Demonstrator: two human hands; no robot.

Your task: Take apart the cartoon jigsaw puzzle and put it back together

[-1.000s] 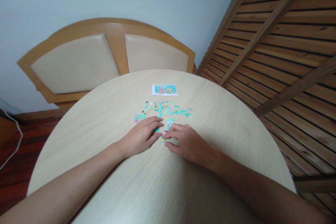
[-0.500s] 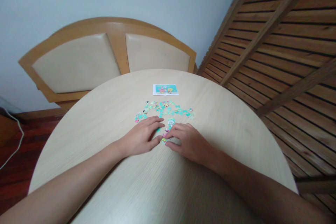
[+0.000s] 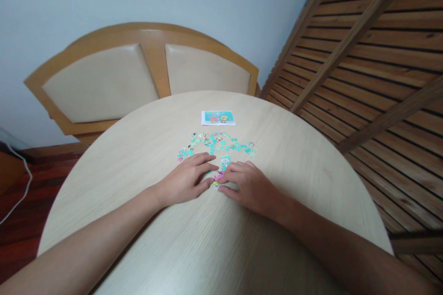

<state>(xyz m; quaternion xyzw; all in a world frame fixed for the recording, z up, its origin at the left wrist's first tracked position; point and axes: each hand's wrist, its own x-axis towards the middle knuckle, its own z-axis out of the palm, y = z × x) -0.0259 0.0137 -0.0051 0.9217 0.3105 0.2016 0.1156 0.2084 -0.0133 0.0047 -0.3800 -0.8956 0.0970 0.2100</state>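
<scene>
On the table lies a small joined section of a jigsaw puzzle [image 3: 225, 162], teal with a pale cartoon figure, with pink and yellow-green pieces [image 3: 216, 185] at its near end. My right hand [image 3: 251, 186] bends over this end from the right, its index finger and thumb pressed on the pieces there; its fingers partly cover them. From the left, my left hand [image 3: 188, 177] rests flat with fingers spread, its thumb tip touching the left side of the same pieces. Several loose puzzle pieces [image 3: 230, 146], mostly teal, lie scattered just beyond both hands.
A printed reference picture [image 3: 218, 118] with cartoon figures lies behind the loose pieces. The round wooden table [image 3: 304, 161] has a padded bench back [image 3: 100, 85] at its far side. Wooden slats [image 3: 374, 64] rise on the right, and a white cable [image 3: 26, 175] hangs at the left.
The right index finger has shifted very slightly over the pink and yellow-green pieces. Otherwise both hands and the scattered pieces stay where they were.
</scene>
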